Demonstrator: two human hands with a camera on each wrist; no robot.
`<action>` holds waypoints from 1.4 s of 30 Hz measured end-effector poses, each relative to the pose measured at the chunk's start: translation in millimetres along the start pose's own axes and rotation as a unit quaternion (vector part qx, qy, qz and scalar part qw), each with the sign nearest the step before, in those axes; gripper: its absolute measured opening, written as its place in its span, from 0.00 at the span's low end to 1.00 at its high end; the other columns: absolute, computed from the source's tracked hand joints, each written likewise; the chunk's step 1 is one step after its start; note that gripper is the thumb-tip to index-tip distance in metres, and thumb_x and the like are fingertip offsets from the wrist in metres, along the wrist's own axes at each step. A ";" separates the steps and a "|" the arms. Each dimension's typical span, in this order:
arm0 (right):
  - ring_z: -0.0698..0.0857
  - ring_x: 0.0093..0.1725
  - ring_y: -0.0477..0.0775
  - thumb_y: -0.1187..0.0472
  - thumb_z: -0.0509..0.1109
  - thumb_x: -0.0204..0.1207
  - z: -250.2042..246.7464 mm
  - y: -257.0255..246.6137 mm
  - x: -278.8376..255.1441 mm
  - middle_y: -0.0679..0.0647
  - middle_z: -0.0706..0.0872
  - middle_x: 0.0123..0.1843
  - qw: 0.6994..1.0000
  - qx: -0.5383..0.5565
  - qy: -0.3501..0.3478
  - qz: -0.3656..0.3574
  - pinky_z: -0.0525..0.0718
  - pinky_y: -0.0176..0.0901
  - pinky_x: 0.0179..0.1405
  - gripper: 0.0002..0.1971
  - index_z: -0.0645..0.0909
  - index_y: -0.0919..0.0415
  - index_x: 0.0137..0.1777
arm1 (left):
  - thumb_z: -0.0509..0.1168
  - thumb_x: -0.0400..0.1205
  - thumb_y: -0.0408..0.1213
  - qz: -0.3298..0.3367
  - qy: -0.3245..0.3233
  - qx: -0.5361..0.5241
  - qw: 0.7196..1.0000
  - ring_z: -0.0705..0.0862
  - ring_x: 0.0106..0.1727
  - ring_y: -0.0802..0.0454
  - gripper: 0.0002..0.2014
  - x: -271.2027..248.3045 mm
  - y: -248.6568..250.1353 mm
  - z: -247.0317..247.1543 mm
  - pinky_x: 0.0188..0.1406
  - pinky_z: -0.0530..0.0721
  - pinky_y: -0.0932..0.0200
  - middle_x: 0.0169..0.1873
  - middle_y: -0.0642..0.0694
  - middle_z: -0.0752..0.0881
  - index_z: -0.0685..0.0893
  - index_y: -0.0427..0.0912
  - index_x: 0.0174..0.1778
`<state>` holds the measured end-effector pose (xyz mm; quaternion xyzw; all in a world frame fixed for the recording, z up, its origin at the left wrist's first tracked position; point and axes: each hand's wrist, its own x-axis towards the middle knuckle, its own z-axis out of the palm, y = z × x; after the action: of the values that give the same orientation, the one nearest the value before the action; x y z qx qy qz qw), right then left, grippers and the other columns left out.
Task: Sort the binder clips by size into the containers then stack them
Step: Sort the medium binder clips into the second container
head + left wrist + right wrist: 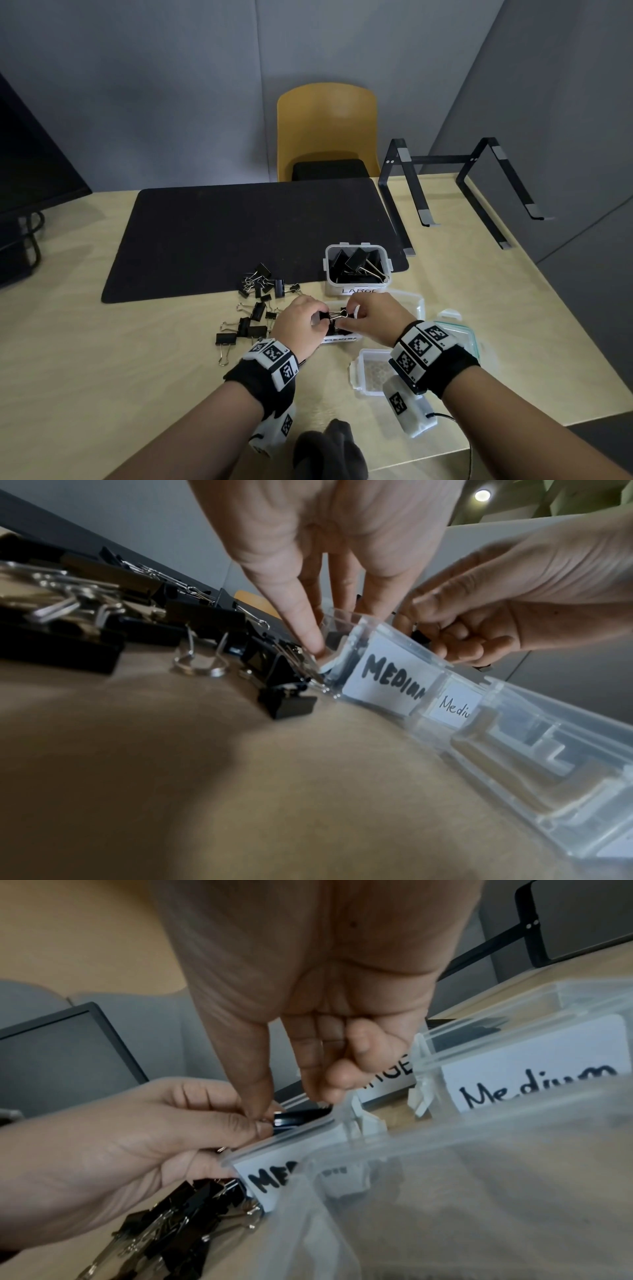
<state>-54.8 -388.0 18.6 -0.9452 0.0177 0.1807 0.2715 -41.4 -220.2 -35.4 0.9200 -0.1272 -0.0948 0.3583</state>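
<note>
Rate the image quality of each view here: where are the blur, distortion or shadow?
Head view: sharp, evenly lit, with wide-angle bending at the edges; the LARGE container reads clearly. Left wrist view: the table in front is a blurred, shadowed mass, yet the MEDIUM label is legible. Right wrist view: dim, and a clear container wall close to the lens is out of focus.

The head view is evenly lit and fairly sharp, with soft shadows under the forearms on the table (102, 359) and wide-angle bending of the straight lines toward the picture's edges. The black mat (239, 233) shows no glare. In the left wrist view a ceiling lamp (482, 495) glows at the top right; the near tabletop is a blurred, shadowed mass, and the metal clip handles (68, 599) glint. The right wrist view is dimmer and grainy; the clear container wall (479, 1204) in the foreground is out of focus and hazy.
</note>
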 end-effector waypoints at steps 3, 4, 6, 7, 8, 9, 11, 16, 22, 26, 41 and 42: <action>0.76 0.36 0.46 0.53 0.75 0.69 -1.3 -1.7 0.9 0.45 0.78 0.34 0.998 -0.039 -0.033 -0.035 0.69 0.31 0.30 0.11 0.83 0.59 0.46 | 0.66 0.79 0.39 0.002 0.002 -0.003 1.000 0.76 0.42 0.59 0.10 -0.9 0.6 -0.7 0.44 0.73 0.67 0.51 0.53 0.80 0.86 0.47 0.55; 0.76 0.38 0.47 0.55 0.75 0.69 -2.5 -1.8 1.2 0.46 0.78 0.35 0.996 -0.059 -0.051 -0.052 0.68 0.29 0.30 0.10 0.84 0.59 0.47 | 0.66 0.79 0.39 0.003 0.001 -0.002 1.000 0.76 0.42 0.59 0.10 -1.0 0.5 -1.1 0.45 0.74 0.67 0.51 0.53 0.80 0.86 0.47 0.55; 0.75 0.39 0.48 0.58 0.74 0.70 -3.9 -0.2 1.3 0.44 0.76 0.33 0.991 -0.086 -0.070 -0.070 0.67 0.28 0.29 0.09 0.84 0.60 0.49 | 0.66 0.80 0.38 0.006 -0.002 -0.001 1.000 0.77 0.45 0.58 0.10 -0.9 0.6 -1.7 0.46 0.73 0.68 0.52 0.53 0.80 0.86 0.46 0.56; 0.76 0.39 0.48 0.60 0.73 0.71 -4.4 1.3 1.3 0.43 0.75 0.32 0.991 -0.088 -0.067 -0.071 0.67 0.29 0.29 0.08 0.84 0.60 0.48 | 0.65 0.80 0.38 0.006 -0.003 -0.003 1.000 0.79 0.46 0.57 0.10 -0.8 0.8 -2.0 0.47 0.73 0.68 0.52 0.52 0.80 0.86 0.46 0.56; 0.76 0.39 0.48 0.60 0.72 0.71 -4.9 2.9 1.1 0.43 0.76 0.32 0.992 -0.086 -0.058 -0.070 0.68 0.31 0.30 0.06 0.84 0.60 0.47 | 0.65 0.80 0.38 0.006 -0.004 -0.004 1.000 0.80 0.49 0.55 0.10 -0.7 1.2 -2.2 0.47 0.73 0.69 0.52 0.52 0.80 0.86 0.46 0.56; 0.77 0.40 0.48 0.60 0.71 0.72 -5.0 4.1 0.7 0.45 0.78 0.34 0.993 -0.085 -0.049 -0.069 0.70 0.33 0.33 0.05 0.84 0.60 0.46 | 0.65 0.80 0.38 0.007 -0.004 -0.003 1.000 0.81 0.50 0.55 0.10 -0.8 1.3 -2.4 0.48 0.74 0.68 0.52 0.52 0.81 0.86 0.46 0.56; 0.77 0.43 0.48 0.58 0.71 0.72 -3.9 4.3 -0.8 0.48 0.79 0.41 0.991 -0.092 -0.053 -0.079 0.72 0.35 0.40 0.07 0.83 0.59 0.49 | 0.63 0.81 0.38 0.008 -0.007 -0.001 1.000 0.81 0.50 0.54 0.11 -1.1 1.7 -3.1 0.49 0.76 0.66 0.53 0.52 0.81 0.86 0.45 0.57; 0.76 0.47 0.50 0.58 0.71 0.73 3.7 -0.1 -2.6 0.49 0.76 0.46 0.985 -0.109 -0.066 -0.113 0.74 0.39 0.46 0.12 0.83 0.55 0.55 | 0.61 0.83 0.37 0.009 -0.024 -0.016 1.000 0.82 0.50 0.54 0.12 -1.3 1.3 -4.9 0.54 0.80 0.59 0.56 0.51 0.81 0.85 0.44 0.59; 0.78 0.44 0.47 0.58 0.71 0.74 -0.1 3.1 -2.3 0.48 0.80 0.43 0.993 -0.058 -0.025 -0.101 0.72 0.35 0.43 0.08 0.86 0.56 0.51 | 0.62 0.83 0.38 0.006 -0.036 -0.033 0.999 0.82 0.50 0.54 0.12 -2.2 -1.3 -7.7 0.56 0.81 0.58 0.54 0.52 0.80 0.85 0.46 0.60; 0.80 0.43 0.47 0.58 0.69 0.76 -5.5 6.6 -0.8 0.47 0.83 0.43 0.999 -0.012 -0.002 -0.041 0.73 0.34 0.41 0.09 0.85 0.55 0.54 | 0.61 0.83 0.39 0.012 -0.041 -0.032 0.999 0.82 0.49 0.54 0.12 -3.9 -1.9 -7.8 0.55 0.81 0.55 0.53 0.53 0.79 0.84 0.46 0.60; 0.79 0.41 0.49 0.62 0.68 0.75 3.7 5.9 1.4 0.49 0.81 0.38 0.999 0.001 0.042 -0.009 0.72 0.33 0.36 0.06 0.85 0.60 0.47 | 0.61 0.83 0.38 0.002 -0.058 -0.047 0.997 0.84 0.43 0.51 0.13 -7.3 1.9 -9.2 0.49 0.85 0.52 0.57 0.51 0.78 0.83 0.44 0.63; 0.79 0.41 0.49 0.61 0.69 0.75 3.0 4.9 0.5 0.48 0.81 0.39 0.999 -0.004 0.036 -0.008 0.72 0.34 0.37 0.06 0.85 0.60 0.48 | 0.61 0.83 0.38 0.003 -0.056 -0.040 0.998 0.83 0.41 0.53 0.14 -7.2 1.6 -9.4 0.49 0.85 0.54 0.58 0.51 0.78 0.83 0.44 0.63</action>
<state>-55.9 -390.6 13.6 -0.9523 0.0190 0.1439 0.2686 -46.0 -213.2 -26.8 0.8978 -0.1457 -0.1505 0.3873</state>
